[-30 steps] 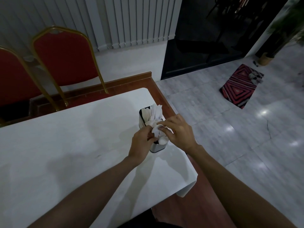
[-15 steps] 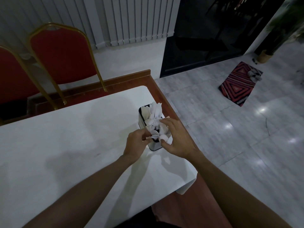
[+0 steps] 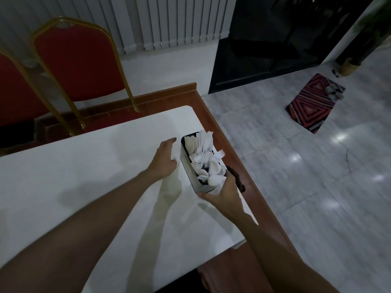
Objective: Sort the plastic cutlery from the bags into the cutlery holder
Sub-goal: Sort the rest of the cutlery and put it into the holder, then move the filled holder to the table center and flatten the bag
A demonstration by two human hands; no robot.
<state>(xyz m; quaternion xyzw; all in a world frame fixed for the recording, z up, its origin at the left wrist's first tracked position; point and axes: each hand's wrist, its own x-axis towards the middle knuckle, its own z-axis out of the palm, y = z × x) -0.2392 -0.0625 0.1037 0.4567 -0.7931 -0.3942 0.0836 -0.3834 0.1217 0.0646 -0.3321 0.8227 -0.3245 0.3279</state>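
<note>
The cutlery holder is a narrow rectangular box with smooth, dull metal walls and a dark rim. It sits near the right edge of the table, close to its rounded far corner. White plastic cutlery packs it in three groups: flat knives at the far end, forks with thin tines in the middle, and rounded spoons at the near end. The right hand grips the near end, with the thumb curled under the near wall and the fingers wrapped round the right side. Something dark and knobbly shows at those fingers, too dim to tell what it is. Whether the box rests flat or is tipped off the surface cannot be told. The left hand lies just beside the left wall with its fingers straight and loose, holding nothing. The table top is white, smooth and matte, and stretches wide to the left of the hands. Just past its right edge runs a reddish-brown wooden ledge, then a floor of glossy grey tiles. Two chairs with red padding and thin gold frames stand beyond the far edge.
</note>
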